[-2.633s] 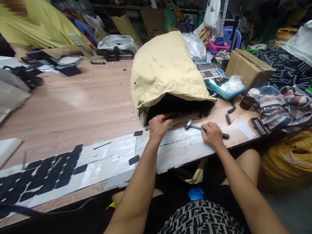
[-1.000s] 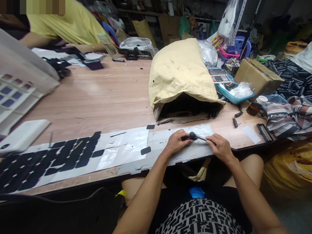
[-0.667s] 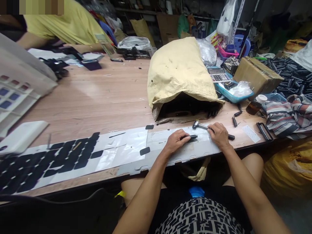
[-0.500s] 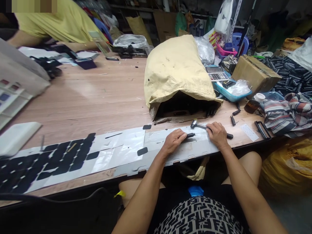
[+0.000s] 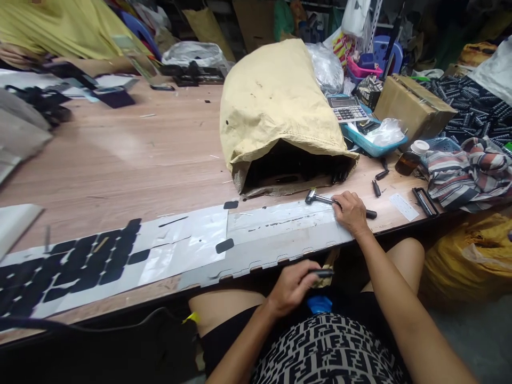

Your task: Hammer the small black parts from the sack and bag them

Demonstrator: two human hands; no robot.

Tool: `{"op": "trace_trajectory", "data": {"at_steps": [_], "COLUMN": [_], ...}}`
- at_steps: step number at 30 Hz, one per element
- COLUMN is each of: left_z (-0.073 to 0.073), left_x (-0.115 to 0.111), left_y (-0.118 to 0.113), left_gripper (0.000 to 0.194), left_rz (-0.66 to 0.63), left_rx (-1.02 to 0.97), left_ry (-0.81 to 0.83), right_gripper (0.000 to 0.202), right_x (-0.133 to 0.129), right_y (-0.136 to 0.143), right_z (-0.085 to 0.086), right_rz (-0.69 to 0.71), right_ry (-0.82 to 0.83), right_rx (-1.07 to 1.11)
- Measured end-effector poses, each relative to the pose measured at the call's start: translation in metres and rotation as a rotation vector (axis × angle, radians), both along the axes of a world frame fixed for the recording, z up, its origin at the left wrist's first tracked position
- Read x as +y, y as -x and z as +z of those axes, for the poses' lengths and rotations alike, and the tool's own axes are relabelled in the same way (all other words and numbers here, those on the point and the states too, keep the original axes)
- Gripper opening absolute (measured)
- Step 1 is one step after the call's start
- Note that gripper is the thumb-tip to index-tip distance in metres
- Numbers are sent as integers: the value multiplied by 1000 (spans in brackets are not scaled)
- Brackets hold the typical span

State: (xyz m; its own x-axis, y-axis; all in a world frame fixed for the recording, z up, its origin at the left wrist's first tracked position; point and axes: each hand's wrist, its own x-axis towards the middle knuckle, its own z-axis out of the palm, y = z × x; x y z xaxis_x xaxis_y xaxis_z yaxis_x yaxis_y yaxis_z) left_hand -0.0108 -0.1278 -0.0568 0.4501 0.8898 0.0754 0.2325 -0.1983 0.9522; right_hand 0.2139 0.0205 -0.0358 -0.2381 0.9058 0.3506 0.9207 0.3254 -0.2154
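Observation:
My left hand (image 5: 294,285) is closed on a short black cylindrical part (image 5: 322,272), whose end sticks out past the fingers. It is over my lap, just below the table's front edge, and slightly blurred. On the grey-white cardboard strip (image 5: 276,234), my right hand (image 5: 350,212) is wrapped around the handle of a hammer (image 5: 320,198). The metal head points left and the black grip end shows to the right of the hand. Above the cardboard lies a big cream sack (image 5: 280,101), its dark mouth facing me with black parts inside.
Black rounded patches (image 5: 116,256) lie on white sheets at left. On the right are a calculator (image 5: 347,109), a blue basket (image 5: 376,141), a brown bottle (image 5: 411,158), a cardboard box (image 5: 414,109) and a striped cloth (image 5: 460,173). A person in yellow (image 5: 76,32) sits across the table.
My left hand has moved from the cardboard down toward my lap, carrying the black cylindrical part. My right hand stays on the hammer. The view has shifted slightly.

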Motion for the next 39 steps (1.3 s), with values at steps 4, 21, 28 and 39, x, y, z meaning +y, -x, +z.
{"op": "trace_trajectory", "data": {"at_steps": [4, 21, 28, 39], "left_z": [-31, -30, 56, 21], "left_x": [-31, -6, 92, 251], "left_y": [-12, -28, 7, 37], "left_gripper": [32, 35, 35, 24], "left_rz": [79, 94, 168, 574], "left_rx": [248, 413, 199, 747], "left_ry": [185, 387, 128, -169], "right_gripper": [22, 22, 22, 21], "right_x": [0, -1, 0, 1], "right_y": [0, 0, 1, 0], "right_z": [-1, -2, -2, 0], "right_rz": [4, 3, 7, 11], "right_ry": [-3, -24, -32, 5], "right_rx": [2, 6, 10, 7]}}
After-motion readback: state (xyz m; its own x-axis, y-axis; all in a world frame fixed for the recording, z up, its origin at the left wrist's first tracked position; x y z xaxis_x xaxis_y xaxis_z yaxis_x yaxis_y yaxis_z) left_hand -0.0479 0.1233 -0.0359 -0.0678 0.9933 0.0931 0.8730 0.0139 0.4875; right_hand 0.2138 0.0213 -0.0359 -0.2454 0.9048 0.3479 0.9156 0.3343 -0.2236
